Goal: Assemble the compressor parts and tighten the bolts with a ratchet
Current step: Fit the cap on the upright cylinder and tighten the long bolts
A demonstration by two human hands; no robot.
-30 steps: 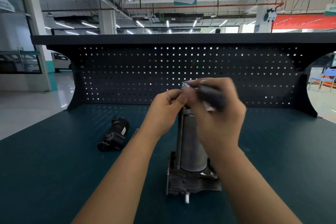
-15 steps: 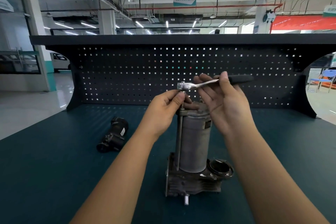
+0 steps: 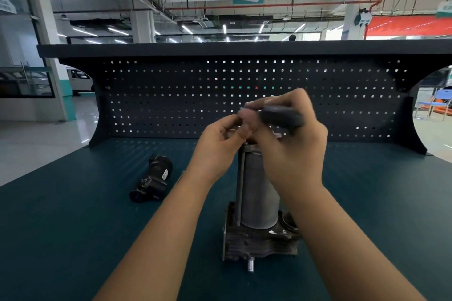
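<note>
Green bench top point(image 3: 73, 227), dark pegboard point(image 3: 171, 95) behind, open workshop hall beyond.

Right hand point(image 3: 291, 154): fingers wrapped around the dark grip of the ratchet point(image 3: 281, 117), directly above the compressor cylinder point(image 3: 256, 193). The handle is motion-blurred, so I judge it mid-swing.

Left hand point(image 3: 215, 151): thumb and curled fingertips pinch in at the ratchet's drive end, just above the cylinder's top on its left side. The exact contact is blurred. Likely purpose: steady the head on the bolt so the socket does not cam off while the right hand sweeps.

Long bolt point(image 3: 241, 186): runs down the cylinder's left flank into the finned base point(image 3: 259, 239). Its head is hidden under the fingers.

The compressor stands upright on its base at bench centre. That puts the bolt axis vertical and the swing horizontal.

Black cylindrical part point(image 3: 151, 182) lies on its side, well left of the cylinder, not yet fitted.

Step in hand: tightening this bolt. Seating cannot be judged.
</note>
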